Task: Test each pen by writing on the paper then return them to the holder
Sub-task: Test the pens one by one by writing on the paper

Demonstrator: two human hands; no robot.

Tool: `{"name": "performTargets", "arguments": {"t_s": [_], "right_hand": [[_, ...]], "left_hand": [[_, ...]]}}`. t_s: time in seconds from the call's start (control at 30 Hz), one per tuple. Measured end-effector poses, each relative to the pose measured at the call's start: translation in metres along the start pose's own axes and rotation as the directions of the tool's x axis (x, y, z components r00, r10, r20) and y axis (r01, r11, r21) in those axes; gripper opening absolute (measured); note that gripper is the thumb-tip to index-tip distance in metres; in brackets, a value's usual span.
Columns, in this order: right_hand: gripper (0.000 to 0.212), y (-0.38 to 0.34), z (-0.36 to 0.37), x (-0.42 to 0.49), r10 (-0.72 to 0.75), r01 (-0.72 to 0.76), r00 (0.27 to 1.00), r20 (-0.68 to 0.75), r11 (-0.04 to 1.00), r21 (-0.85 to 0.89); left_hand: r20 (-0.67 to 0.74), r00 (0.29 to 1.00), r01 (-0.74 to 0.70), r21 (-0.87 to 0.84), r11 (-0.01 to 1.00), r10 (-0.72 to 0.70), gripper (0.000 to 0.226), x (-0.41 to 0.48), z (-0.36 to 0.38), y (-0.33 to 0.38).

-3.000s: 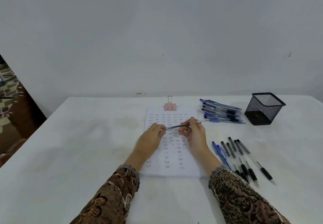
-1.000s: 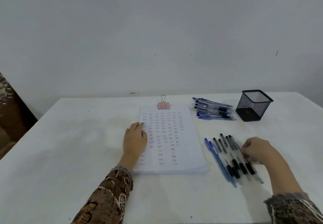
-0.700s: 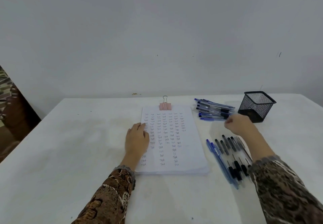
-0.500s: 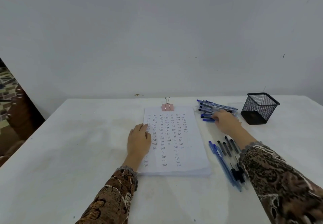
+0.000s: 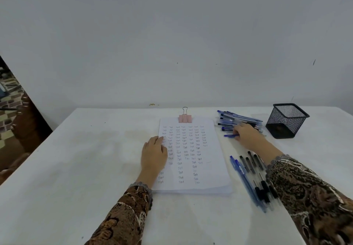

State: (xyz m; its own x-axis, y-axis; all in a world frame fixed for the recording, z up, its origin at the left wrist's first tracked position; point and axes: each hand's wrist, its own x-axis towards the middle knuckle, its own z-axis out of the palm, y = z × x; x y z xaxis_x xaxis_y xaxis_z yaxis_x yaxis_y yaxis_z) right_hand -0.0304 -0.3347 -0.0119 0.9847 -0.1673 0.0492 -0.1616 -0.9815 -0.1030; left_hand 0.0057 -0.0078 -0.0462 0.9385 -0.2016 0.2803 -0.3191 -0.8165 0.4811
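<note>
Right hand (image 5: 248, 136) over blue pen (image 5: 230, 135), perhaps pinching

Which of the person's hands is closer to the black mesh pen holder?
Right. The right hand is at the pile of blue pens just beside the holder; the left hand rests on the left edge of the paper, farther away.

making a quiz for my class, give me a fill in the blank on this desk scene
1. The left hand lies flat on the ____.
2. The right hand touches the far pile of ____.
3. The clip is coloured ____.
4. The holder is made of black ____.
Missing: paper; pens; pink; mesh.
</note>
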Motion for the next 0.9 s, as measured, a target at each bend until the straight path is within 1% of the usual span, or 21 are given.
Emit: {"name": "performTargets", "arguments": {"t_s": [0.07, 0.1, 0.13, 0.17, 0.2, 0.23, 0.27, 0.3, 0.33, 0.37, 0.4, 0.43, 0.47, 0.5, 0.53, 0.57, 0.63, 0.77, 0.9], "right_hand": [[0.021, 0.001, -0.003, -0.002, -0.023, 0.027, 0.997, 0.071, 0.998, -0.059], [0.023, 0.001, -0.005, -0.003, -0.036, 0.044, 0.995, 0.088, 0.994, -0.095], [0.023, 0.000, -0.008, -0.005, -0.051, 0.058, 0.996, 0.070, 0.994, -0.098], [0.023, -0.001, -0.011, -0.006, -0.052, 0.052, 0.998, 0.028, 0.998, -0.025], [0.022, -0.005, -0.018, -0.008, -0.037, 0.041, 0.999, -0.033, 0.991, 0.126], [0.021, -0.011, -0.026, -0.011, 0.000, 0.032, 0.995, -0.095, 0.944, 0.328], [0.020, -0.018, -0.036, -0.014, 0.048, 0.040, 0.988, -0.147, 0.840, 0.540], [0.019, -0.025, -0.046, -0.017, 0.103, 0.064, 0.978, -0.180, 0.676, 0.734], [0.020, -0.032, -0.056, -0.019, 0.147, 0.103, 0.971, -0.188, 0.454, 0.885], [0.025, -0.039, -0.063, -0.021, 0.181, 0.131, 0.970, -0.165, 0.186, 0.974], [0.028, -0.046, -0.068, -0.023, 0.205, 0.139, 0.972, -0.117, -0.099, 0.985], [0.025, -0.052, -0.070, -0.025, 0.219, 0.127, 0.974, -0.052, -0.346, 0.929], [0.021, -0.060, -0.071, -0.026, 0.218, 0.109, 0.976, 0.011, -0.531, 0.841], [0.027, -0.067, -0.069, -0.027, 0.208, 0.094, 0.976, 0.056, -0.645, 0.759], [0.038, -0.073, -0.064, -0.028, 0.196, 0.088, 0.978, 0.076, -0.711, 0.698], [0.046, -0.077, -0.058, -0.028, 0.198, 0.093, 0.976, 0.087, -0.748, 0.657], [0.052, -0.084, -0.045, -0.028, 0.210, 0.102, 0.972, 0.106, -0.784, 0.613], [0.039, -0.094, -0.027, -0.027, 0.232, 0.106, 0.958, 0.167, -0.831, 0.546], [0.031, -0.101, -0.015, -0.026, 0.298, 0.134, 0.925, 0.234, -0.835, 0.533]], "left_hand": [[-0.008, 1.000, -0.004, -0.005, 1.000, 0.004, 0.040, -0.001, 0.000, 0.000], [-0.010, 1.000, -0.003, -0.008, 1.000, 0.003, 0.040, -0.001, 0.000, 0.000], [-0.008, 1.000, 0.001, -0.008, 1.000, -0.001, 0.040, -0.001, -0.001, 0.001], [-0.004, 1.000, 0.002, -0.004, 1.000, -0.002, 0.040, -0.001, -0.001, 0.001], [-0.002, 1.000, 0.001, 0.000, 1.000, -0.001, 0.040, -0.001, -0.001, 0.001], [-0.001, 1.000, -0.001, 0.002, 1.000, 0.001, 0.041, -0.001, -0.001, 0.001], [-0.002, 1.000, -0.001, 0.002, 1.000, 0.001, 0.041, 0.000, -0.001, 0.001], [-0.006, 1.000, 0.000, 0.002, 1.000, 0.000, 0.041, 0.000, -0.001, 0.000], [-0.010, 1.000, 0.000, 0.003, 1.000, 0.000, 0.041, 0.001, 0.000, 0.000], [-0.014, 1.000, 0.001, 0.004, 1.000, -0.001, 0.040, 0.001, 0.001, 0.000], [-0.017, 1.000, 0.002, 0.003, 1.000, -0.002, 0.040, 0.001, 0.001, -0.001], [-0.018, 1.000, 0.001, 0.003, 1.000, -0.001, 0.040, 0.001, 0.002, -0.001], [-0.017, 1.000, 0.000, 0.003, 1.000, 0.000, 0.040, 0.001, 0.002, -0.001], [-0.015, 1.000, -0.002, 0.002, 1.000, 0.002, 0.040, 0.001, 0.002, -0.002], [-0.013, 1.000, -0.003, -0.002, 1.000, 0.003, 0.040, 0.001, 0.002, -0.002], [-0.011, 1.000, -0.003, -0.007, 1.000, 0.003, 0.040, 0.001, 0.002, -0.002], [-0.011, 1.000, -0.003, -0.011, 1.000, 0.003, 0.041, 0.000, 0.001, -0.001], [-0.014, 1.000, -0.001, -0.013, 1.000, 0.000, 0.041, 0.000, 0.001, -0.001], [-0.024, 1.000, 0.001, -0.022, 1.000, -0.002, 0.040, -0.001, 0.001, -0.001]]}}
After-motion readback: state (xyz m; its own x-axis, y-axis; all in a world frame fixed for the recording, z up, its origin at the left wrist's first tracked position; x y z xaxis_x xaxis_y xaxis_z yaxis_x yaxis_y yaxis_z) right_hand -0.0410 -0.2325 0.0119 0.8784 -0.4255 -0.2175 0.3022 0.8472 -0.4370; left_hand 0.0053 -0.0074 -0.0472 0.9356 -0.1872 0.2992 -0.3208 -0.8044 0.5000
